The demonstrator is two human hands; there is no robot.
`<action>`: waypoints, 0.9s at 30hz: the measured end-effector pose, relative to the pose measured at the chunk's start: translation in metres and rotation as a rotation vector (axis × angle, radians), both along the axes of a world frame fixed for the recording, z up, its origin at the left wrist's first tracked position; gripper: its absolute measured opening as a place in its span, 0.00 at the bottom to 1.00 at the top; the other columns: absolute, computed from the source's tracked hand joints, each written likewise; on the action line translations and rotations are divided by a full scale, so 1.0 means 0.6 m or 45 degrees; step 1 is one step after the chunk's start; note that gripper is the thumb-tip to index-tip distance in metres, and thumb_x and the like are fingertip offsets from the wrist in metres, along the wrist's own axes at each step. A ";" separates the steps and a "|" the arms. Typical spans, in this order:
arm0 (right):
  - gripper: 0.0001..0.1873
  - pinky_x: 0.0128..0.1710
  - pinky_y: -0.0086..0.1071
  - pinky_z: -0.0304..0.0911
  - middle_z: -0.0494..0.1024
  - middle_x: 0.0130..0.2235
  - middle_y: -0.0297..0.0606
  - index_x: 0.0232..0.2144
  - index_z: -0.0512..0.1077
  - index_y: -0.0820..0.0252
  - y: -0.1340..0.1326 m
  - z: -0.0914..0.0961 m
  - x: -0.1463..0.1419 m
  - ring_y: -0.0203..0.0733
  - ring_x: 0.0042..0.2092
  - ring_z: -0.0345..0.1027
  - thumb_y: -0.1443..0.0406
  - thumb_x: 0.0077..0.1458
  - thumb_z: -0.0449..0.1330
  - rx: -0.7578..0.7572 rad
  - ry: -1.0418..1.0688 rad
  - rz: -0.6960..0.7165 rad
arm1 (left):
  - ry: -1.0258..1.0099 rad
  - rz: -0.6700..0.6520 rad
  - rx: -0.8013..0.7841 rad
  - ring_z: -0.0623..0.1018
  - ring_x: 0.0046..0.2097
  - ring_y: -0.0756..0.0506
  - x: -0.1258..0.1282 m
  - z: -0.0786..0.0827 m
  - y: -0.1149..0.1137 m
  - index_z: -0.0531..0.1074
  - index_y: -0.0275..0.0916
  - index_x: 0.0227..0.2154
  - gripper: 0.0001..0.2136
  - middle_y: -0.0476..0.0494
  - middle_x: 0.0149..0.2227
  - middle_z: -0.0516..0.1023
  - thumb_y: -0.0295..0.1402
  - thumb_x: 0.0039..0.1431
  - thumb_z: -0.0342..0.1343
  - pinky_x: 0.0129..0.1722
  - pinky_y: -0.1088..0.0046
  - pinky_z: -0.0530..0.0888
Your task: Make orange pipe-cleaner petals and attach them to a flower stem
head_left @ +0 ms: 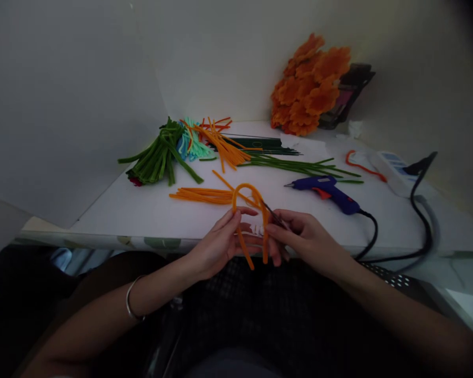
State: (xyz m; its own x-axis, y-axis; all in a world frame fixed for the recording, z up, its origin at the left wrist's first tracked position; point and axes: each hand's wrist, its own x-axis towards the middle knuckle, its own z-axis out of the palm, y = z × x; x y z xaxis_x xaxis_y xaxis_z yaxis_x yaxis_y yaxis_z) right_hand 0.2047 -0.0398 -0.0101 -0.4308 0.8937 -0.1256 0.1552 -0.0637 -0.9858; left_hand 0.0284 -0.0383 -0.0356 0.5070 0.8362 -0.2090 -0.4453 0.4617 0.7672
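An orange pipe cleaner is bent into an upside-down U in front of me, over the table's front edge. My left hand pinches its left leg between thumb and forefinger. At the other leg, my right hand closes on it with the thumb, and a thin dark tool, perhaps scissors, sticks out from the same hand. How the right fingers sit on that tool is partly hidden. Just behind the hands lies a small bundle of straight orange pipe cleaners.
Right of my hands rests a blue glue gun with a black cord. Behind are green pipe cleaners, dark stem wires and a thick green bundle. Orange flowers stand at the back; a white power strip lies right.
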 end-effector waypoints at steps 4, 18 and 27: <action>0.09 0.11 0.22 0.47 0.61 0.11 0.21 0.29 0.68 0.59 0.001 -0.017 -0.006 0.27 0.11 0.51 0.59 0.52 0.61 0.003 -0.173 -0.087 | 0.022 0.043 -0.006 0.77 0.32 0.49 0.002 -0.004 0.003 0.67 0.43 0.42 0.09 0.48 0.30 0.70 0.38 0.66 0.45 0.35 0.69 0.74; 0.11 0.14 0.24 0.50 0.63 0.18 0.26 0.27 0.70 0.61 -0.001 -0.034 -0.019 0.28 0.16 0.54 0.58 0.52 0.59 0.210 -0.327 -0.143 | -0.051 0.037 -0.040 0.68 0.23 0.54 0.018 -0.019 -0.004 0.65 0.39 0.39 0.07 0.50 0.26 0.68 0.34 0.65 0.44 0.25 0.78 0.66; 0.15 0.19 0.28 0.50 0.66 0.22 0.29 0.38 0.74 0.55 0.026 -0.003 0.023 0.32 0.22 0.55 0.57 0.47 0.64 0.461 -0.111 -0.336 | 0.092 -0.220 -0.095 0.58 0.21 0.56 0.015 0.003 -0.023 0.66 0.36 0.40 0.12 0.46 0.27 0.69 0.40 0.64 0.46 0.22 0.80 0.52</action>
